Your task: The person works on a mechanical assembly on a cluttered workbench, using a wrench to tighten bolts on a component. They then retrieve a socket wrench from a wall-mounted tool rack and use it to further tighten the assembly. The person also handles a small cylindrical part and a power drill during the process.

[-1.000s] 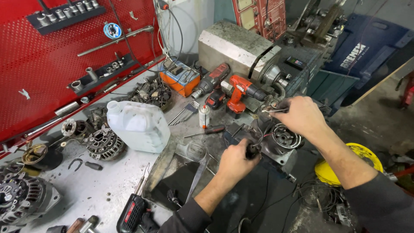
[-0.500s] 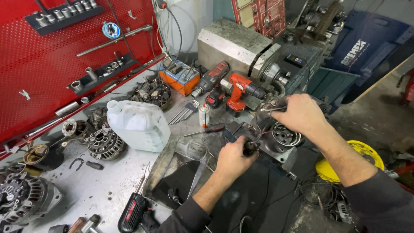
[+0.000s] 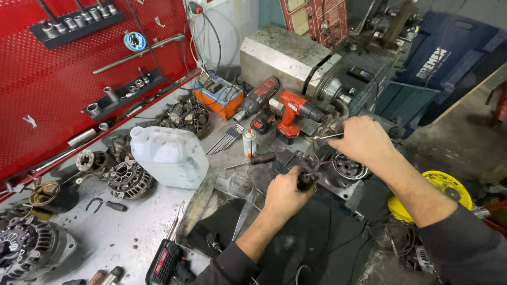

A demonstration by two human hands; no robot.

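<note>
Currently mid-job: left hand (image 3: pixel 284 194) closed around a black knob (image 3: pixel 304 181), right hand (image 3: pixel 362 138) pinching a thin metal tool (image 3: pixel 326 136) over the wired, unassembled housing (image 3: pixel 338 171) on the table (image 3: pixel 121 227).

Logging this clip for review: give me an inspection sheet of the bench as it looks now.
Surface: grey metal bench, stained.
Job's things: round metal unit; dark handle; thin metal rod.
Clutter: white jug, red drill, alternators, spray can.
Grippers: left hand shut on dark handle; right hand shut on thin metal rod.
Cables: black wires at bench edge.
Surroundings: red pegboard with sockets; yellow disc on floor.
</note>
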